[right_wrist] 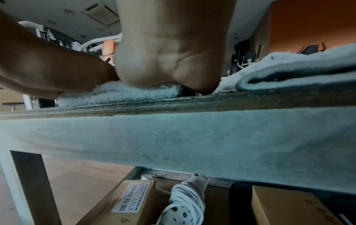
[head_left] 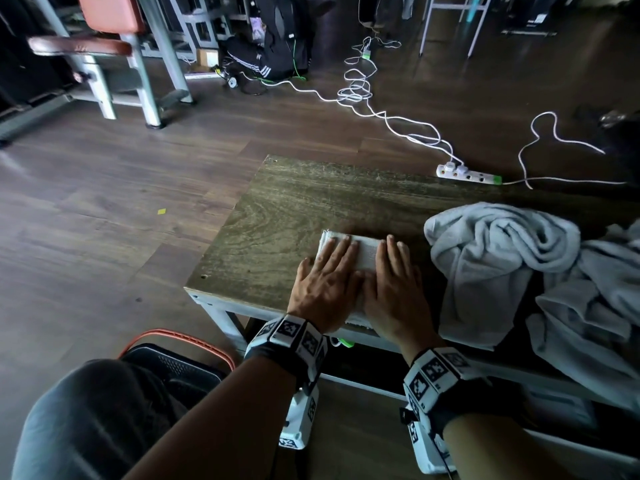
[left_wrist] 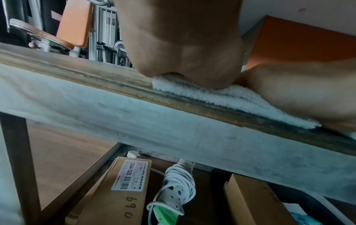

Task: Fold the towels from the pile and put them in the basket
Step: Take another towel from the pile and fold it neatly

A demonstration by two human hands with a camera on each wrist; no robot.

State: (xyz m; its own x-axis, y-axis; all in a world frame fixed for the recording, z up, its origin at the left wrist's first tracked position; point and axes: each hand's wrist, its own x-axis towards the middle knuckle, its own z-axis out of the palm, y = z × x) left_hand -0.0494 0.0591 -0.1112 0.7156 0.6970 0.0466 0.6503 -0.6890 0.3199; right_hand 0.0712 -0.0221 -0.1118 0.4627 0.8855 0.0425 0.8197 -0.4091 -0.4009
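A small folded white towel (head_left: 367,249) lies near the front edge of the wooden table (head_left: 277,216). Both hands lie flat on it, side by side. My left hand (head_left: 327,271) presses its left half with straight fingers. My right hand (head_left: 394,275) presses the right half the same way. In the left wrist view the heel of the left hand (left_wrist: 183,50) rests on the towel (left_wrist: 221,99); the right wrist view shows the right hand (right_wrist: 169,50) on the towel (right_wrist: 119,94). A pile of rumpled grey towels (head_left: 519,265) lies to the right. The black basket with an orange rim (head_left: 180,362) stands on the floor at lower left.
A white power strip (head_left: 467,174) and loose white cables (head_left: 363,91) lie on the floor beyond the table. Gym equipment (head_left: 114,53) and a black bag (head_left: 277,39) stand at the back. Under the table are cardboard boxes (left_wrist: 119,190) and a coiled extension cord (left_wrist: 177,185).
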